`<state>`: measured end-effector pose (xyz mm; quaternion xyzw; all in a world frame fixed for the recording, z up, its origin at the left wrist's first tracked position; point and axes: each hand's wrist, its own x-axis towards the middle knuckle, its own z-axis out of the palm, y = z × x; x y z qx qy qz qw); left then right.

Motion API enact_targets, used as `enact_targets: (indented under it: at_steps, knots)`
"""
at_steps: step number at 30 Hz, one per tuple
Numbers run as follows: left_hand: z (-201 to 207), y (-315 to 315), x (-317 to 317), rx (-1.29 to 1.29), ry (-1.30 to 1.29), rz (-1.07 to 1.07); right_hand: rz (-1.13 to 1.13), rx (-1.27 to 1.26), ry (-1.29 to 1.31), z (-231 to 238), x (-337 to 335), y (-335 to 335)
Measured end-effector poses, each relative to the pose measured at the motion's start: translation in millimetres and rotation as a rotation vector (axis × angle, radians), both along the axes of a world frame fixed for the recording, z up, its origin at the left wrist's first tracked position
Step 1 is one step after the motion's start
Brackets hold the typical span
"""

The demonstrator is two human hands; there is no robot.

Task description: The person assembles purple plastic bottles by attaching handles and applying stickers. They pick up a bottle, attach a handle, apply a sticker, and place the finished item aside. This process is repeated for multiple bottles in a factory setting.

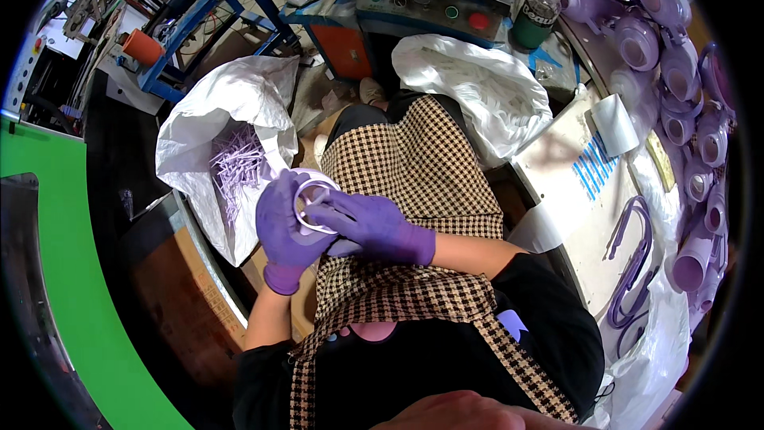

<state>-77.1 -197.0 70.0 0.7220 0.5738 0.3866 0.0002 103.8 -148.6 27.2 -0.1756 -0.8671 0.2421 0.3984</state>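
Observation:
Both my hands wear purple gloves and meet over my lap. My left hand [280, 227] is wrapped round a lilac plastic container [317, 177], whose round, pale-rimmed mouth faces up toward me. From the other side, my right hand [372, 227] has its fingers bent over the rim, with the fingertips at the opening. Whether a small tool or scrap is pinched there is hidden. Just beyond my left hand, a white sack [227, 99] gapes open, holding many thin lilac strips [237, 161].
Another white sack [446, 56] with pale translucent pieces stands ahead. Lilac containers [637, 41] are piled along the right. The white worktop [557, 159] bears blue strips [593, 167], purple straps [633, 271] and a clear jar [535, 20]. A machine panel [430, 4] is in front.

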Motion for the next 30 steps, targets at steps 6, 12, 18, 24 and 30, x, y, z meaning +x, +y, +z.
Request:
enact_targets:
  at_steps: [6,12,18,24,30]
  knots:
    - [-10.8,-1.2,17.8,0.116,0.174,0.028,-0.014,-0.003,-0.145,-16.3,-1.9,6.4]
    - [-15.8,-8.8,22.0,0.176,0.248,0.028,0.053,-0.067,-0.257,-33.3,0.3,5.7]
    - [-24.3,16.1,-101.9,0.112,0.141,0.376,0.044,0.010,-0.083,-3.7,47.0,56.7]
    - [19.1,-2.1,-141.8,0.329,-0.087,0.466,-0.816,-0.202,-0.511,-65.4,192.7,228.3]
    - [17.6,5.0,-83.1,0.187,0.351,0.260,-0.945,-0.311,-0.608,-172.2,237.4,296.0]
